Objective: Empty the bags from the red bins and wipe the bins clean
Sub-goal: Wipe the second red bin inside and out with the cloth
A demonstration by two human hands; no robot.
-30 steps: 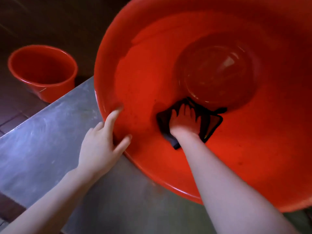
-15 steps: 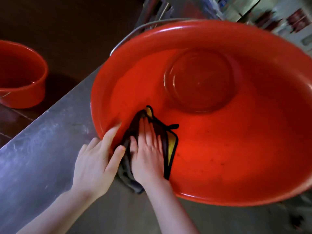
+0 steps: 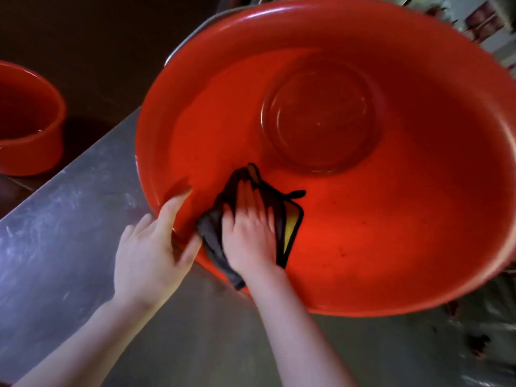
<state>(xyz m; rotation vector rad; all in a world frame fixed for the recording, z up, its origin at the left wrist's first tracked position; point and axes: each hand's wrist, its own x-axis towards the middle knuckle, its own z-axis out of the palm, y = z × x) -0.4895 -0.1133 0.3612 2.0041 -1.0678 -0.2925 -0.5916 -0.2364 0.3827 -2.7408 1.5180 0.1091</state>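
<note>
A big red bin lies tilted toward me on a steel table, its inside and round bottom in plain view. My right hand presses a dark cloth with a yellow side flat against the near inner wall, fingers straight. The cloth drapes over the near rim. My left hand holds the bin's rim at its lower left, thumb on the inside and fingers on the outside.
A second, smaller red bin stands on the dark tiled floor at the far left, below the table edge. A metal handle curves behind the big bin. Clutter and a crumpled plastic bag lie at the right.
My right hand slid the cloth from the inner wall near the bottom toward me to the near rim, then slightly back inward. My left hand kept hold of the rim.
</note>
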